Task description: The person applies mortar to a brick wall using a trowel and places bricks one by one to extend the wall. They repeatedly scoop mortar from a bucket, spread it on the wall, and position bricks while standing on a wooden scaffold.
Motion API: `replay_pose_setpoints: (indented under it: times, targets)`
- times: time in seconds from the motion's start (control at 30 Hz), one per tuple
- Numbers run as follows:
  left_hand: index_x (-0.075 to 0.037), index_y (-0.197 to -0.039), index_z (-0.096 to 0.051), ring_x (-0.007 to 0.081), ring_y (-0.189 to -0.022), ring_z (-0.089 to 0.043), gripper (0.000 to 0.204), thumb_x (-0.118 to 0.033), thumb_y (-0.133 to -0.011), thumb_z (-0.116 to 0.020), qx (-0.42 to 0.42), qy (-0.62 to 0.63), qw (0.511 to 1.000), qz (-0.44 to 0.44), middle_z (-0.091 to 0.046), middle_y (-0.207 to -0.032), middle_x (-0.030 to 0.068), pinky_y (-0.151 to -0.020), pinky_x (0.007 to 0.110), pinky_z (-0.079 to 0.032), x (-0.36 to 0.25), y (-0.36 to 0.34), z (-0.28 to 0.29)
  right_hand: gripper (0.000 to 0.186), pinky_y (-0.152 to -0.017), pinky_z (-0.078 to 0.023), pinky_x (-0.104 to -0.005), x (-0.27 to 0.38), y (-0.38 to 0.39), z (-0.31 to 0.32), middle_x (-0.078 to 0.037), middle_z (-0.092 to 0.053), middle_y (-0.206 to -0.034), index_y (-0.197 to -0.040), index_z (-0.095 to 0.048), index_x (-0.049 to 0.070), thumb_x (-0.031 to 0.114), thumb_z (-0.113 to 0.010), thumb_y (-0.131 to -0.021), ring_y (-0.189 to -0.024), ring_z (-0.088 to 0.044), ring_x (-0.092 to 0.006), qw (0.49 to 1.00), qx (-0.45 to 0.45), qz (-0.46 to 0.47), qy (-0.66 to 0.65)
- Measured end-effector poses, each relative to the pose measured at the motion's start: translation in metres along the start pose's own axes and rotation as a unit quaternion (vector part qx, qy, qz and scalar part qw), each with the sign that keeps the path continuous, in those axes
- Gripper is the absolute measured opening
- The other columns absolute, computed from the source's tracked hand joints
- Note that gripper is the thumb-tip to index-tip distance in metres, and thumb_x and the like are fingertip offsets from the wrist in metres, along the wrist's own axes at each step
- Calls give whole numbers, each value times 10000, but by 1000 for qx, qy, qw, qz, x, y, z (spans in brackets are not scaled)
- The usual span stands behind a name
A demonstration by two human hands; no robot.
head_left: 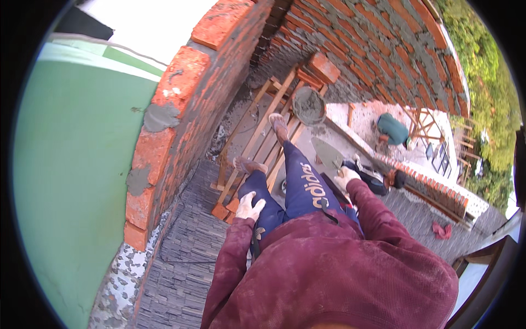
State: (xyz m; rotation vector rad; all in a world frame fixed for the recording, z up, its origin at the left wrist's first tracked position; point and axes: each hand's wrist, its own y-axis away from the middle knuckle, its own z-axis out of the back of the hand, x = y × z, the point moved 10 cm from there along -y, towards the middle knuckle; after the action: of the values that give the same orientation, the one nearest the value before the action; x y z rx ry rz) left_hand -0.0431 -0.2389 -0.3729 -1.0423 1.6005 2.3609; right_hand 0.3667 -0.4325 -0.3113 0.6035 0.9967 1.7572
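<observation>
My left hand (250, 207), in a pale work glove, rests on my left thigh with its fingers apart and nothing in it. Out to the right, my right hand (345, 177), also gloved, is closed round the handle of a trowel (327, 153), whose grey blade points away from me. Beyond my feet, a round bucket of wet mortar (309, 106) stands on the wooden plank scaffold (262, 143). Loose bricks (323, 69) are stacked at its far end. Along my left runs a brick wall (150, 148) with grey mortar patches on its top course.
A taller brick wall (372, 49) closes the far side. Down at the right are a person in a green shirt (392, 129) and another person in dark clothes (372, 179) near a low wall (433, 183). A green wall (82, 164) lies beyond the left bricks.
</observation>
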Motion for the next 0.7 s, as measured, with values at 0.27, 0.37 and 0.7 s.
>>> replay_pose_setpoints:
  times: [0.27,0.37,0.7]
  targets:
    - [-118,-1554,-518,509,-1529,-297,814,-570,-904,-705,33,-245,963,112,-364,-1669,214,-1243,558,-323,17,-35,-32,485,-957,-580,-484,-6,-157,40,-272,-734,-1171,-1273,-679,60,398,-650,-926,-1094,-723,-412,996,-81,-12,45]
    - [-133,-1499,-595,492,-1520,-318,739,-563,-907,-694,7,-262,959,108,-414,-1652,164,-1231,567,-331,15,-49,-37,394,-773,-615,-451,-71,-242,-16,-142,-713,-1059,-1189,-669,73,230,-775,-845,-860,-711,-300,929,-25,-96,-355]
    - [-112,-1383,-688,462,-1489,-380,600,-496,-921,-697,1,-304,946,111,-550,-1542,139,-1202,569,-346,-5,-101,-54,237,-802,-570,-448,77,-414,-8,-131,-693,-904,-967,-631,34,94,-747,-769,-810,-678,-294,559,-74,18,-825]
